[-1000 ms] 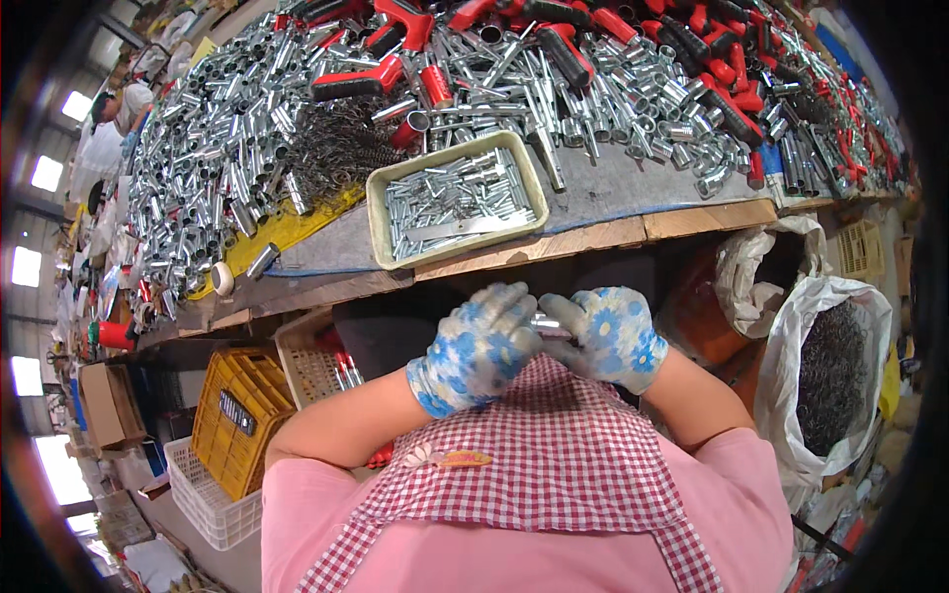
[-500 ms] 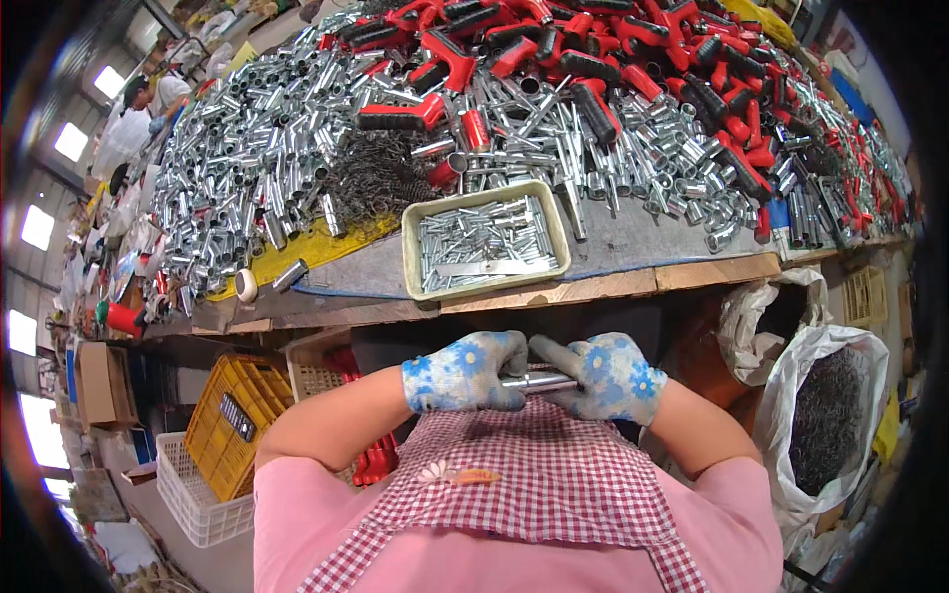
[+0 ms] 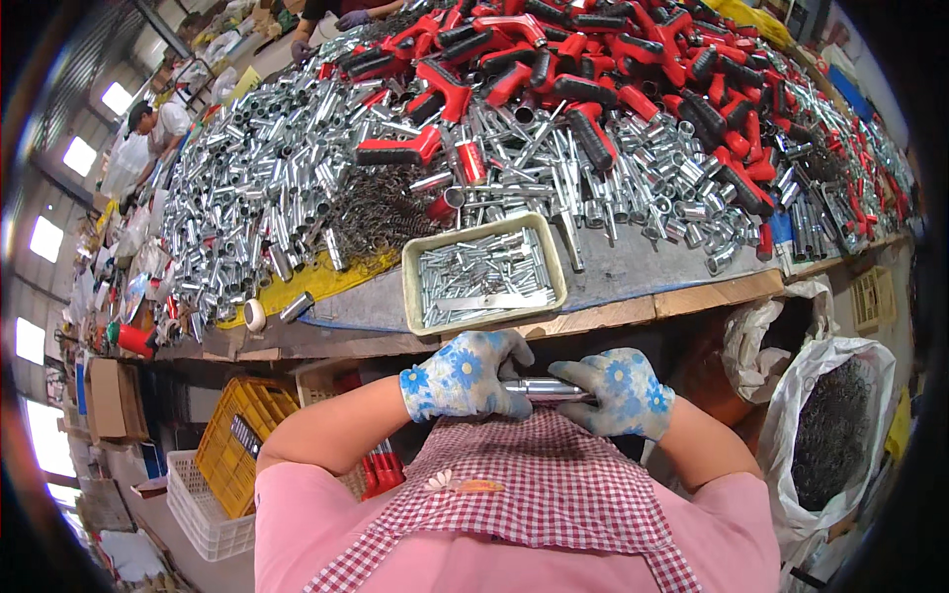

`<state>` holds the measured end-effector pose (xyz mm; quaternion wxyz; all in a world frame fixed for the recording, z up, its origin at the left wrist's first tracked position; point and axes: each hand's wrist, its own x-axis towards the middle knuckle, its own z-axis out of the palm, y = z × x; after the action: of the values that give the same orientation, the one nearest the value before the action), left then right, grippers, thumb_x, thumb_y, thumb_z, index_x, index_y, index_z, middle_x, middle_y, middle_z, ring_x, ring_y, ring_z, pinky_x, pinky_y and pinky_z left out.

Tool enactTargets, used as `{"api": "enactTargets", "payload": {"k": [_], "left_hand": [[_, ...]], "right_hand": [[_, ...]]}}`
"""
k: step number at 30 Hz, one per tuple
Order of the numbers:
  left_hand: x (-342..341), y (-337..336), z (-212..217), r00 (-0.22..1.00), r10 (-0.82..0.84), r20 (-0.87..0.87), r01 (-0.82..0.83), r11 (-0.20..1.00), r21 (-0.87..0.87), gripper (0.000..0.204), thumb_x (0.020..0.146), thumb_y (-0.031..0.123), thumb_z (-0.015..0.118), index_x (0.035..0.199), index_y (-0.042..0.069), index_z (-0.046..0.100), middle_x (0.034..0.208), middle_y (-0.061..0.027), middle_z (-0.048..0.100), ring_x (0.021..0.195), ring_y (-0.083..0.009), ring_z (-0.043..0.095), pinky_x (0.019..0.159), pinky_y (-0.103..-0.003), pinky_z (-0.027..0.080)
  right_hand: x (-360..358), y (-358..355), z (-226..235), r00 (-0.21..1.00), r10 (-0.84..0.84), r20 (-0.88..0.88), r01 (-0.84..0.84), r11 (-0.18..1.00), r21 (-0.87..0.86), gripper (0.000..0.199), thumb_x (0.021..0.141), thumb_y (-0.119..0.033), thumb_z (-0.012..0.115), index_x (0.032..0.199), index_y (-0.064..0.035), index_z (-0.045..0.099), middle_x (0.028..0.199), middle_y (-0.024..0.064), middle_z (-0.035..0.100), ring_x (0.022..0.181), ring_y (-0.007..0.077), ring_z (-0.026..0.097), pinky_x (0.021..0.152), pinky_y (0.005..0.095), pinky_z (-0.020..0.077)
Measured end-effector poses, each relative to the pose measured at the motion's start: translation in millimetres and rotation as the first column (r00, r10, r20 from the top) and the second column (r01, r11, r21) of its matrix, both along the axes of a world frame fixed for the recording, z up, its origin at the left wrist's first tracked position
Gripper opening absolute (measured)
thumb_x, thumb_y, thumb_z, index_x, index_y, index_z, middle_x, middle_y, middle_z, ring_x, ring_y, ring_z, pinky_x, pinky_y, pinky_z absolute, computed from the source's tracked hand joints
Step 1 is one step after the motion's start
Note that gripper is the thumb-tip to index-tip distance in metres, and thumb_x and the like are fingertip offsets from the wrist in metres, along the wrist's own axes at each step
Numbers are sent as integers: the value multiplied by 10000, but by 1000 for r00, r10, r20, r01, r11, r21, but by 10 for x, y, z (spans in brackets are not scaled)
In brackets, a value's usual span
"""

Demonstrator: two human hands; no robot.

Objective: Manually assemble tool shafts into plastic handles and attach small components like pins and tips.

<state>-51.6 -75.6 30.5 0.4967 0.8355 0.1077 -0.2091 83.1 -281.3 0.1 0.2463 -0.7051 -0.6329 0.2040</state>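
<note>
In front of my checked apron, a shiny metal tube (image 3: 544,389) lies level between my hands. My left hand (image 3: 465,378), in a white glove with blue flowers, is closed around the tube's left end. At its other end, my right hand (image 3: 625,393) in a matching glove pinches it between thumb and fingers. Just beyond the hands, at the table's edge, a cream plastic tray (image 3: 411,289) holds many thin metal pins and a flat metal strip (image 3: 491,301). Whatever sits inside the tube is hidden.
Metal sleeves (image 3: 242,183), dark springs (image 3: 381,208) and red-and-black handles (image 3: 593,138) heap over the table. Yellow (image 3: 237,435) and white crates (image 3: 203,509) stand low at left. An open white sack (image 3: 781,465) of dark wire parts stands at right. Other people work across the table.
Both hands have drawn slightly apart, so more of the metal tube shows between them. The view has tilted up a little. A co-worker's gloved hand now appears at the far edge.
</note>
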Motion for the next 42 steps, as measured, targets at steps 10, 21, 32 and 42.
{"api": "enactTargets", "payload": {"k": [10, 21, 32, 42], "left_hand": [[141, 3, -87, 982, -9, 190, -10, 995, 102, 489, 642, 254, 847, 1007, 4, 640, 803, -77, 651, 710, -148, 604, 649, -285, 492], [194, 51, -18, 983, -147, 110, 127, 978, 168, 640, 622, 252, 838, 1152, -28, 612, 908, -126, 684, 832, -194, 655, 755, -306, 518], [900, 1257, -216, 856, 146, 496, -496, 501, 709, 616, 735, 318, 790, 1220, 13, 565, 1163, -210, 615, 1052, -341, 607, 891, -411, 488], [363, 938, -254, 627, 756, 188, -238, 415, -878, 435, 961, 267, 560, 1319, 31, 490, 1159, -100, 631, 1066, -227, 616, 949, -404, 504]], "right_hand": [[85, 121, 44, 978, -196, -69, 186, 975, -124, 401, 644, -331, 714, 910, -33, 689, 775, 185, 671, 741, 334, 668, 701, 417, 526], [172, 47, -32, 969, 66, -238, -108, 980, -168, 444, 809, -288, 653, 1183, -60, 587, 938, 215, 669, 878, 369, 650, 779, 446, 512], [-175, -103, 58, 828, -295, -476, 269, 955, -125, 451, 840, -230, 644, 1244, -50, 556, 1000, 217, 663, 949, 342, 655, 836, 390, 507], [-223, -258, -276, 375, -256, -891, 320, 938, -135, 534, 890, -268, 640, 1307, 31, 490, 903, 45, 616, 750, 138, 576, 673, 271, 481]]}}
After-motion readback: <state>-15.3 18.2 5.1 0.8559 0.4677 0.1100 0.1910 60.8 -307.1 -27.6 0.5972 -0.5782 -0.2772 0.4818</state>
